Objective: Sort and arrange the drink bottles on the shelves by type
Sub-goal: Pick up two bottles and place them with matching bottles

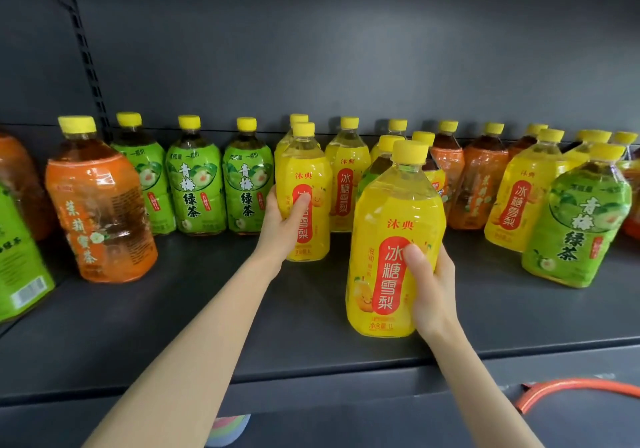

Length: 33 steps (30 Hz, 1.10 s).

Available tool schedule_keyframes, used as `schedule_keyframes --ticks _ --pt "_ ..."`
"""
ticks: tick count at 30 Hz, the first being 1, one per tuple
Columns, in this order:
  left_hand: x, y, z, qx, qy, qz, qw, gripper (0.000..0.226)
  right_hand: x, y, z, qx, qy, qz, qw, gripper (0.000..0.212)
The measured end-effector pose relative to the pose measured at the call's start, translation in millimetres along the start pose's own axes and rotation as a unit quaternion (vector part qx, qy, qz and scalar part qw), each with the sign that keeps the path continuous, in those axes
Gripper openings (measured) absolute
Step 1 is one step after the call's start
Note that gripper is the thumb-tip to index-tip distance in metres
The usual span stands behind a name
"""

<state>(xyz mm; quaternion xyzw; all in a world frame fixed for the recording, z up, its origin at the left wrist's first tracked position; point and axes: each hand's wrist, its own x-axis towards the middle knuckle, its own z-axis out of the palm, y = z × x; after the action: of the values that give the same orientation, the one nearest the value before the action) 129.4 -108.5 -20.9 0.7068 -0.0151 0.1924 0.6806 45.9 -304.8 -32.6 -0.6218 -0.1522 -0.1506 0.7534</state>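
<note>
Dark grey shelf [173, 326] boards carry a mixed line of yellow-capped drinks. The landmark is the front yellow bottle [388, 240], which stands upright near the shelf's front edge. The right hand [429, 285] grips it low on its right side, thumb across the red label and fingers curled round the back. Just behind and left of it, the left hand [284, 226] grips a second yellow bottle [311, 177] from the left, thumb pressed on the label. More yellow ones stand close behind that. Further left of the front bottle runs a row of green bottles [194, 184], then a lone orange bottle [97, 205]. Behind and right of it stand orange-labelled bottles [481, 184], another yellow bottle [519, 202] and a stray green bottle [585, 219]. Below it to the right, an orange hose [571, 387] shows under the shelf.

The step in hand looks like gathering the yellow drinks together. The next move likely calls for sliding the front bottle back and left against its fellows, kept upright and clear of its neighbours. Both forearms reach up and forward, converging slightly.
</note>
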Motion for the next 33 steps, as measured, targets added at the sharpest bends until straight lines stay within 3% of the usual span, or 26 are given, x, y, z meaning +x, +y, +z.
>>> schedule_keyframes --ticks 21,26,28,30,33 --pt "12 -1 -5 0.048 -0.013 0.020 0.999 0.060 0 -1 1 -0.005 0.006 0.009 1.000 0.094" --pt "-8 12 -9 0.067 0.062 0.004 0.996 0.072 -1 -3 2 -0.001 0.004 0.002 1.000 0.095" --pt "-36 27 -10 0.056 0.094 0.064 0.992 0.054 -2 -2 4 0.001 -0.005 -0.003 1.000 0.094" --pt "-64 41 -8 0.018 0.048 0.118 0.992 0.040 -5 -2 10 0.002 -0.022 -0.008 1.000 0.090" --pt "-94 56 -3 -0.038 -0.057 0.135 0.988 0.047 -9 1 24 0.010 -0.044 -0.013 0.999 0.067"
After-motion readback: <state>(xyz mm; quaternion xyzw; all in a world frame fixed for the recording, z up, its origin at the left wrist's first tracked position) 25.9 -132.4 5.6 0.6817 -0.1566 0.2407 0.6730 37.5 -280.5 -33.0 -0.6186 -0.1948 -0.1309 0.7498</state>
